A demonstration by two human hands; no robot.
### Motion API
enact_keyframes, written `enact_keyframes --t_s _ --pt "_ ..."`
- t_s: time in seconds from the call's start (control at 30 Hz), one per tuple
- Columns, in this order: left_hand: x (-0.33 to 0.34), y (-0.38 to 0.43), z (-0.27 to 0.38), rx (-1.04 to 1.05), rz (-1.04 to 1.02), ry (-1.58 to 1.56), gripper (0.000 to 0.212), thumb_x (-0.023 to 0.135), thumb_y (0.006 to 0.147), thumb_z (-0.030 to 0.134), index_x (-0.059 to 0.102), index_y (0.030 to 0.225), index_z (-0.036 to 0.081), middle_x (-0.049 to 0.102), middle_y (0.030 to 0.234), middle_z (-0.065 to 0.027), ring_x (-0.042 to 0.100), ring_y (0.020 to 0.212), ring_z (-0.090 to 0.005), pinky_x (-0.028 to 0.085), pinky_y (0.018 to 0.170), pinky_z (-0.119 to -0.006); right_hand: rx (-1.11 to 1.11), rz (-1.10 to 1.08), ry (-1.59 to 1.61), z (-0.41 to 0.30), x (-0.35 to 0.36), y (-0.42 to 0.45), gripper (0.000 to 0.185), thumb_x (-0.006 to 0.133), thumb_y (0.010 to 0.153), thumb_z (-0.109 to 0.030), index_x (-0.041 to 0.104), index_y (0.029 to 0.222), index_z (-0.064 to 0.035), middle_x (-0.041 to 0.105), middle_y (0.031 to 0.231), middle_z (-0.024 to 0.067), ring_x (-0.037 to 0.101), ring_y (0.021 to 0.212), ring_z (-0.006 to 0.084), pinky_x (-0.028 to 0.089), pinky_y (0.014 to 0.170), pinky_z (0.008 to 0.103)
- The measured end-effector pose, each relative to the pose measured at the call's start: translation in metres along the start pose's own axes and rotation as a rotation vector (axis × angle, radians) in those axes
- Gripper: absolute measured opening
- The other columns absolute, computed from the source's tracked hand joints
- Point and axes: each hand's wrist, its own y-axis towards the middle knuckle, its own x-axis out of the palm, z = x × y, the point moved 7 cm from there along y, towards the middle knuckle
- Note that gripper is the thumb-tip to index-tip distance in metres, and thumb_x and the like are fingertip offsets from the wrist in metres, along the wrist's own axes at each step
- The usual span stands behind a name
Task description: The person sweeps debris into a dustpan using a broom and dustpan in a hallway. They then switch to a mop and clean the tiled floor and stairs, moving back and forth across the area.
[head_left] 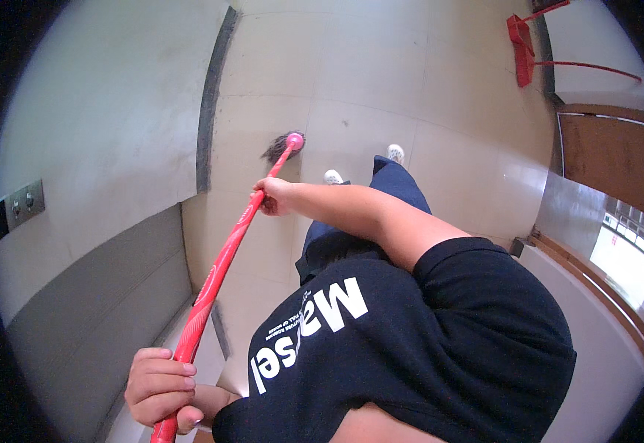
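Note:
Across the left side runs the red mop pole [219, 271], sloping down to a pink socket [295, 140] and a head of dark strands [279, 148] that rests on the tiled floor. My left hand [161, 387] wraps the upper part of the pole near the bottom of the view. Farther down the pole, close to the mop head, my right hand [275, 196] grips it with the arm stretched across my body. My white shoes [395, 154] stand on the tiles [366, 72] to the right of the mop head.
At left is a pale wall [117, 99] with a dark baseboard [211, 111], a button panel [26, 202] and a grey metal door [100, 310]. Red dustpans [523, 61] with long handles stand by the right wall. Below them are a brown panel [613, 149] and a window [626, 252].

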Motion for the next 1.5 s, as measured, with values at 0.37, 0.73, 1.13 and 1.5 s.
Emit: enact_keyframes --t_s 0.37,0.73,1.13,1.5 --pt "0.182 0.106 -0.033 0.015 -0.040 -0.503 0.024 0.055 0.065 0.024 0.048 0.052 0.006 0.050 0.054 -0.0047 0.053 0.061 -0.0206 0.039 0.066 -0.037 -0.426 0.212 0.306 -0.195 -0.243 -0.133 0.016 0.041 0.074 -0.020 0.046 0.063 -0.0094 0.052 0.055 0.0015 0.051 0.048 0.0118 0.043 0.043 0.0215" --pt "0.336 0.234 0.055 0.200 -0.349 -0.458 0.032 0.058 0.066 0.032 0.049 0.051 0.005 0.052 0.056 -0.0047 0.054 0.068 -0.0228 0.038 0.069 -0.038 -0.891 0.124 0.485 -0.313 -0.408 -0.348 0.018 0.041 0.076 -0.021 0.045 0.062 -0.0096 0.051 0.057 0.0018 0.050 0.049 0.0112 0.041 0.044 0.0222" --pt "0.386 0.358 0.076 0.489 -0.655 -0.685 0.040 0.054 0.068 0.040 0.041 0.044 0.011 0.046 0.043 0.0007 0.049 0.044 -0.0134 0.037 0.061 -0.031 -0.704 0.023 1.080 -0.275 -0.441 -0.330 0.013 0.044 0.069 -0.019 0.046 0.062 -0.0093 0.052 0.057 0.0029 0.051 0.051 0.0152 0.041 0.046 0.0275" --pt "0.488 0.523 0.059 0.447 -0.976 -1.087 0.035 0.051 0.072 0.036 0.044 0.052 0.008 0.044 0.052 -0.0020 0.048 0.049 -0.0137 0.041 0.055 -0.030 -0.757 0.119 1.404 -0.291 -0.464 -0.325 0.011 0.044 0.066 -0.018 0.047 0.063 -0.0073 0.052 0.061 0.0028 0.046 0.051 0.0145 0.036 0.039 0.0236"
